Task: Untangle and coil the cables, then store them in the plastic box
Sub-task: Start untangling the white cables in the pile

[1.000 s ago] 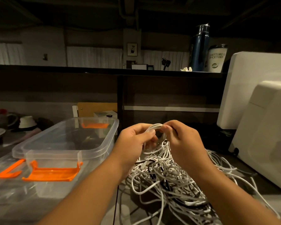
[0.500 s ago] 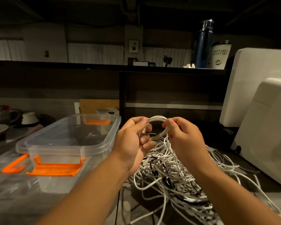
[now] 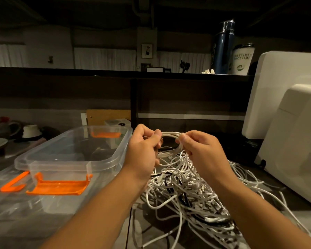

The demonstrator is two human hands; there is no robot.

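Note:
A small coil of white cable (image 3: 171, 135) is held up between both hands above a big tangle of white and black cables (image 3: 185, 191) on the table. My left hand (image 3: 144, 148) grips the coil's left side, thumb on top. On the coil's right side my right hand (image 3: 201, 150) pinches the loops. The coil's lower strands trail down into the tangle. A clear plastic box (image 3: 68, 159) with orange clasps (image 3: 57, 186) stands open to the left of my hands; dark shapes show through its walls, unclear what.
A clear lid with an orange clasp (image 3: 13, 184) lies under and left of the box. Large white appliances (image 3: 294, 133) crowd the right side. A dark shelf unit (image 3: 187, 97) rises behind, with a blue flask (image 3: 223, 47) and a cup (image 3: 242, 58) on top. Dishes (image 3: 0, 141) sit far left.
Both hands have moved slightly apart, so the white coil shows wider between them. The camera view has shifted a little; the box and tangle stay put.

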